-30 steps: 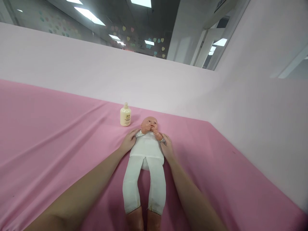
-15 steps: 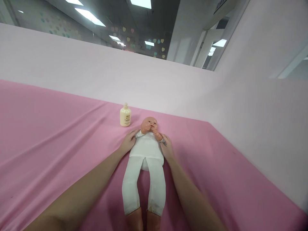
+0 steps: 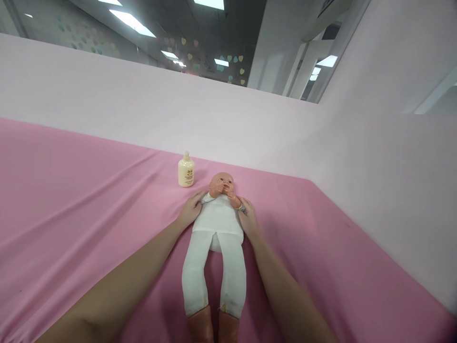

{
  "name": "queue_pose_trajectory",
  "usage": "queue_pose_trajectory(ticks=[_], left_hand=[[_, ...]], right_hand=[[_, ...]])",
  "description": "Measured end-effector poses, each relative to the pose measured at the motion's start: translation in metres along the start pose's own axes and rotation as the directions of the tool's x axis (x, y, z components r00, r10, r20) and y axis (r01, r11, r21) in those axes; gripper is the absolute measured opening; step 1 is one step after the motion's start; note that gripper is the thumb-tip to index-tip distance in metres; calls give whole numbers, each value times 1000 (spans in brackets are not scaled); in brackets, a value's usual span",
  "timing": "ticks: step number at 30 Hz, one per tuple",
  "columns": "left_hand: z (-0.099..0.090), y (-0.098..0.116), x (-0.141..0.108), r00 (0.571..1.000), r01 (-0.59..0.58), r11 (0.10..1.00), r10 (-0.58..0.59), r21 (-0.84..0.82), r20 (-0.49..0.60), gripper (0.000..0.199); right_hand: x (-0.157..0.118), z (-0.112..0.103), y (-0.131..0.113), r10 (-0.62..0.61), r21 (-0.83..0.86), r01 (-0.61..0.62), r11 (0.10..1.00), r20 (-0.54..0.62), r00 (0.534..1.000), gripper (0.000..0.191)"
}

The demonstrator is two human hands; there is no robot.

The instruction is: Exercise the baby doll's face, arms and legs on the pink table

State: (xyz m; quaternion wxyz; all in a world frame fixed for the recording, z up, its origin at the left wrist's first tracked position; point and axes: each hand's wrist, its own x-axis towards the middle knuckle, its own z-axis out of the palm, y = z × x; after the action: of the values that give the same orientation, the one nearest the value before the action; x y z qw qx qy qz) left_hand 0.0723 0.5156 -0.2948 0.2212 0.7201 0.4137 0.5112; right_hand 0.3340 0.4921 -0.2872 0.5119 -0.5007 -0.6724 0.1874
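Observation:
A baby doll with a bald head, white top and white trousers lies face up on a pink sheet, its feet pointing toward me. Both of its small hands are raised at its mouth. My left hand holds the doll at the upper arm on the left side, fingers against the sleeve. On the other side, my right hand is wrapped around the doll's other arm and flank. Parts of my fingers are hidden against its body. Just beyond my left hand stands an upright cream-coloured bottle with dark print.
The pink sheet covers the surface, with creases on the left. A white wall rises behind the doll and another white wall on the right. Above is a window with heart stickers and ceiling lights showing.

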Motion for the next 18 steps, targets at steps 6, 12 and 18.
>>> queue_pose_trajectory(ticks=[6, 12, 18], left_hand=[[0, 2, 0, 1000, 8, 1000, -8, -2, 2, 63], [-1, 2, 0, 1000, 12, 1000, -12, 1, 0, 64], [-2, 5, -1, 1000, 17, 1000, -17, -5, 4, 64]], right_hand=[[-1, -1, -1, 1, 9, -1, 1000, -1, 1000, 60], [0, 0, 0, 2, 12, -2, 1000, 6, 1000, 60], [0, 0, 0, -1, 1, 1, 1000, -10, 1000, 59]])
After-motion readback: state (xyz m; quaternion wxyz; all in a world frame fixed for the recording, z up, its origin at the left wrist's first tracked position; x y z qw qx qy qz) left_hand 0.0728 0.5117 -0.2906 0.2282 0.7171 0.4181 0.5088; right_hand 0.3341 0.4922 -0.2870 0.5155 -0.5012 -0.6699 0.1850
